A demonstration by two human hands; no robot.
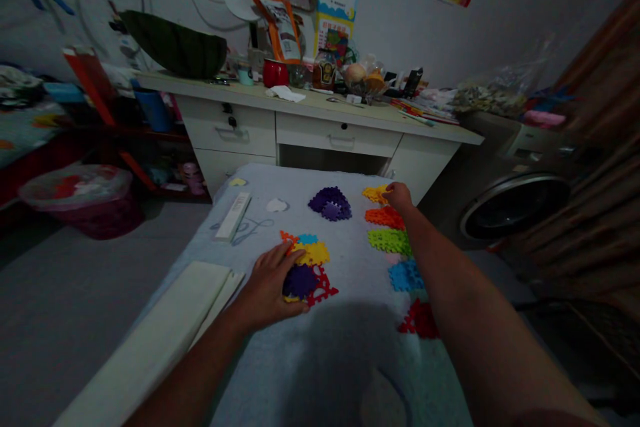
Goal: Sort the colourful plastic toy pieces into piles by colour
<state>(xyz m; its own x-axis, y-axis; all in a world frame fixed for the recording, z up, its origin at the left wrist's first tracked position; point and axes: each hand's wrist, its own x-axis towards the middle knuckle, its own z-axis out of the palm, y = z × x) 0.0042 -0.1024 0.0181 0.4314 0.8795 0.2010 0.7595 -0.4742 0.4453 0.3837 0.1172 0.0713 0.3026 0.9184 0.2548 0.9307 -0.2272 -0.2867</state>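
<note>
My left hand (273, 283) rests at the left edge of a small mixed pile of jigsaw-edged pieces, its fingers apart and curved around it. A purple piece (301, 281), a yellow piece (315, 253) and a red piece (324, 285) show there, with bits of orange and blue behind. At the far right of the cloth, my right hand (399, 196) pinches a yellow puzzle piece (384, 195) at the yellow pile (373, 193). Below it lie orange (384, 217), green (389, 241), blue (405, 275) and red (421, 320) piles, partly behind my forearm. Purple pieces (330, 204) form another pile at the back.
A light blue cloth (270, 360) covers the table. On its left lie a white box-like strip (234, 217) and long pale boards (165, 327). Behind stands a white desk (320, 127) holding a watermelon piece (175, 47) and jars. A washing machine (510, 180) is at right.
</note>
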